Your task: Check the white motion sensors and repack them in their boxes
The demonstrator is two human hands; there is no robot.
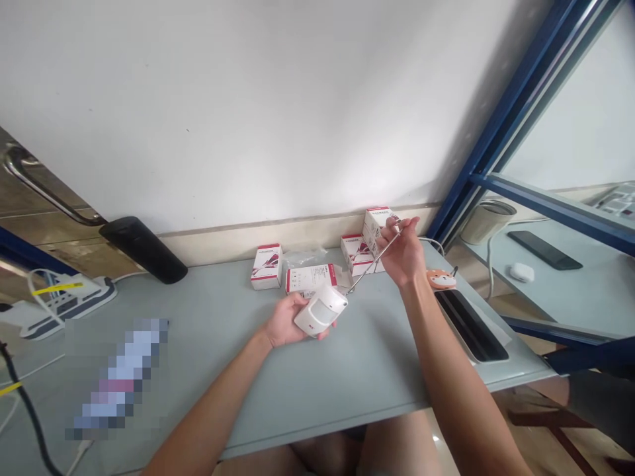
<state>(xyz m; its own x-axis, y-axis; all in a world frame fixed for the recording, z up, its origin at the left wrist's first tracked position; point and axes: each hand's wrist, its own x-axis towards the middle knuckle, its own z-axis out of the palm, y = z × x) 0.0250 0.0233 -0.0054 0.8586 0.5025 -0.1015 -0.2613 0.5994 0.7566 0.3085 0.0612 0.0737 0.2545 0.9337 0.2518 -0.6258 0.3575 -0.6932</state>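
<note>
My left hand [288, 322] is closed around a white motion sensor [322, 311] with a domed window on its front. The sensor is tilted above the grey table. A thin metal rod, which looks like a telescopic antenna [370, 268], slants up and right from the sensor's top corner. Its far end is pinched between the fingertips of my right hand [401, 248]. Just beyond the sensor lies an opened red-and-white box [312, 276], partly hidden by it. Clear plastic wrapping [303, 255] is behind that box.
Red-and-white boxes [266, 268] stand near the wall, some stacked [358, 253] behind my right hand. At left are a black cylinder [143, 248], a power strip [69, 307] and a blurred-out phone-like item [122, 377]. A dark tablet-like slab [471, 324] and an orange animal-faced item [440, 279] lie right.
</note>
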